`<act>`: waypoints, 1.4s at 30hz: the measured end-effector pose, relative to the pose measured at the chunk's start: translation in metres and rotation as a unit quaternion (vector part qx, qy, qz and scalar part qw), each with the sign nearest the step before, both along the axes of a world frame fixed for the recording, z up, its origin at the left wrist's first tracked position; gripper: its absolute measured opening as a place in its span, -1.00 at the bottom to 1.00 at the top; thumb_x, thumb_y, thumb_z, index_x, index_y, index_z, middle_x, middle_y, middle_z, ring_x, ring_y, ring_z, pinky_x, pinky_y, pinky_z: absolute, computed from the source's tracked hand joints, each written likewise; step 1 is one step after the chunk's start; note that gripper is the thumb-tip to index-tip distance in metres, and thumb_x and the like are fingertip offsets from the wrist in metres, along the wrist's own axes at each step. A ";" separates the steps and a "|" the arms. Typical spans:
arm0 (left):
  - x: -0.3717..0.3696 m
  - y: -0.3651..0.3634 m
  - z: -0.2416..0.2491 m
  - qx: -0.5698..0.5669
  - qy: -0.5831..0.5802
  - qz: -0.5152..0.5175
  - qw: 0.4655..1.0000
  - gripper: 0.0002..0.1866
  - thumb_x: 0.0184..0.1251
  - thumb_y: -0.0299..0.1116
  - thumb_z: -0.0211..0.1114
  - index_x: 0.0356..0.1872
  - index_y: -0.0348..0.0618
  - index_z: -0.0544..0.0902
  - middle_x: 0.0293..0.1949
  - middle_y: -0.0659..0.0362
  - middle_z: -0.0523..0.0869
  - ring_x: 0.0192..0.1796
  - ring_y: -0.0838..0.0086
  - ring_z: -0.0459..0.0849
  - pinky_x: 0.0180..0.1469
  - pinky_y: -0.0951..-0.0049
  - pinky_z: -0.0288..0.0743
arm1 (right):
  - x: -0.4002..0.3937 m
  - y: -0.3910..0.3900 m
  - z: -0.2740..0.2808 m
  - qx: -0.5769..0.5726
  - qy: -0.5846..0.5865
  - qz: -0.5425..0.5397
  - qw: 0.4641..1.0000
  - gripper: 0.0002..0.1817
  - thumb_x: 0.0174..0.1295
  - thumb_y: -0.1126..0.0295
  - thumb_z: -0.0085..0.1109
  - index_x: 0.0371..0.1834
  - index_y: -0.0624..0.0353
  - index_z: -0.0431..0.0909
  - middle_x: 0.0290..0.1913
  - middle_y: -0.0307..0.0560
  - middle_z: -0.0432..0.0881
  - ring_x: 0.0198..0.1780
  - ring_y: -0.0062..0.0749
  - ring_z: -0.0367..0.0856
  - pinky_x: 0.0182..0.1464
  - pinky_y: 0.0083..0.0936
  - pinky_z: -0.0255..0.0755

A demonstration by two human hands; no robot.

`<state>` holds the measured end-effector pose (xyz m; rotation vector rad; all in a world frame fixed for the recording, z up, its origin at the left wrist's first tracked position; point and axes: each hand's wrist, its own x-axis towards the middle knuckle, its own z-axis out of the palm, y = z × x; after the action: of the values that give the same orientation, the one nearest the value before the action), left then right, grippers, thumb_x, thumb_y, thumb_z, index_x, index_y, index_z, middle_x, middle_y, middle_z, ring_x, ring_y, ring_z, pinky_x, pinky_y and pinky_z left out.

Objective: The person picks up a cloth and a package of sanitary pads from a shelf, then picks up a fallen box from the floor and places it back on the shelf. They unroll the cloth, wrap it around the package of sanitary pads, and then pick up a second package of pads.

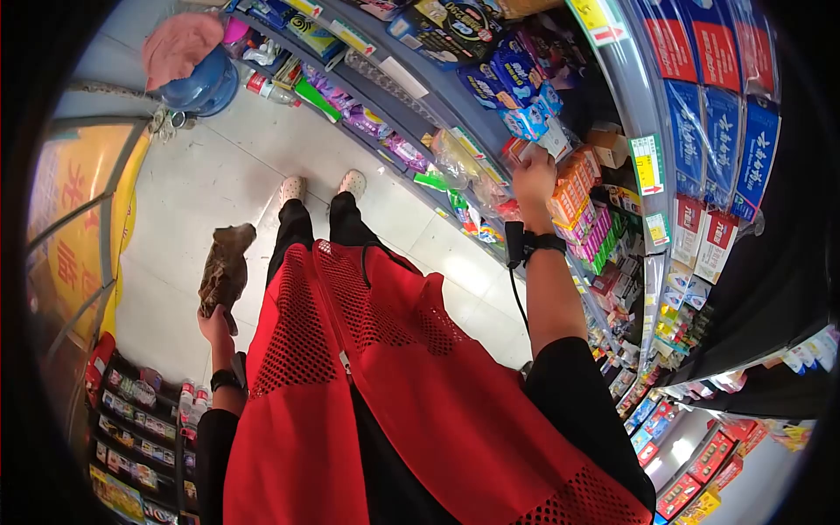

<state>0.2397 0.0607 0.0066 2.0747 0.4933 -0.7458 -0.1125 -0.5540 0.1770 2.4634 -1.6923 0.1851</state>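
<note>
My left hand (217, 325) hangs low at the left with its fingers closed round the end of a crumpled brown cloth (226, 269). On the right, my right hand (534, 177) reaches into a shelf, its fingers bent at a small red and white packet (522, 150); whether they grip it is unclear. Orange boxes (573, 194) stand in a stack beside that hand. Behind the fingers are blue and white packs (528, 121). A clear plastic bag (455, 162) lies left of the right hand.
Shelves with price labels (647, 166) curve along the right, hung with blue and red packets (700, 131). A blue water bottle (203, 87) under a pink cloth (182, 45) stands at the upper left. A yellow display (74, 236) and a snack rack (131, 420) are at the left.
</note>
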 end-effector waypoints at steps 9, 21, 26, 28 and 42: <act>0.005 0.011 0.001 -0.002 -0.009 0.004 1.000 -0.46 -0.03 -0.52 0.28 0.10 -0.34 0.47 -0.08 0.06 0.63 -0.09 0.36 0.61 -0.01 0.42 0.48 | 0.023 0.019 -0.001 0.022 0.035 -0.063 0.997 -0.19 0.07 -0.07 0.25 0.24 0.25 0.19 0.26 0.20 0.25 0.30 0.15 0.19 0.32 0.02 0.08; -0.005 0.003 -0.010 -0.004 0.001 -0.007 1.000 -0.52 -0.04 -0.53 0.26 0.03 -0.32 0.50 -0.14 0.10 0.64 -0.14 0.42 0.63 -0.05 0.45 0.49 | 0.008 0.018 -0.014 -0.005 -0.014 0.002 1.000 -0.23 0.12 0.23 0.30 0.29 0.30 0.09 0.29 0.28 0.15 0.30 0.26 0.10 0.33 0.05 0.07; 0.002 0.002 -0.012 -0.006 -0.015 -0.024 1.000 -0.52 -0.03 -0.54 0.25 0.04 -0.32 0.50 -0.15 0.11 0.64 -0.16 0.43 0.63 -0.06 0.47 0.49 | 0.010 0.015 -0.008 -0.003 -0.011 -0.020 1.000 -0.29 0.11 0.26 0.31 0.24 0.27 0.15 0.23 0.25 0.20 0.23 0.27 0.15 0.26 0.04 0.14; 0.006 0.002 -0.011 -0.018 -0.030 -0.030 0.999 -0.51 -0.03 -0.54 0.25 0.04 -0.31 0.50 -0.15 0.11 0.64 -0.16 0.43 0.63 -0.05 0.46 0.49 | 0.008 0.013 -0.010 -0.012 -0.010 -0.016 1.000 -0.32 0.11 0.27 0.31 0.22 0.26 0.17 0.24 0.25 0.20 0.23 0.27 0.15 0.25 0.02 0.16; 0.029 -0.024 0.021 0.012 -0.050 -0.056 0.997 -0.49 -0.04 -0.52 0.25 0.06 -0.30 0.49 -0.11 0.08 0.63 -0.11 0.38 0.61 -0.02 0.42 0.47 | -0.015 -0.021 -0.018 -0.029 -0.019 0.017 0.999 -0.29 0.04 0.24 0.35 0.20 0.23 0.19 0.22 0.23 0.25 0.20 0.25 0.21 0.23 0.01 0.16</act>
<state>0.2685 0.0366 0.0273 2.1648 0.3356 -0.6999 -0.1272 -0.5749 0.1590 2.4616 -1.6362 0.2819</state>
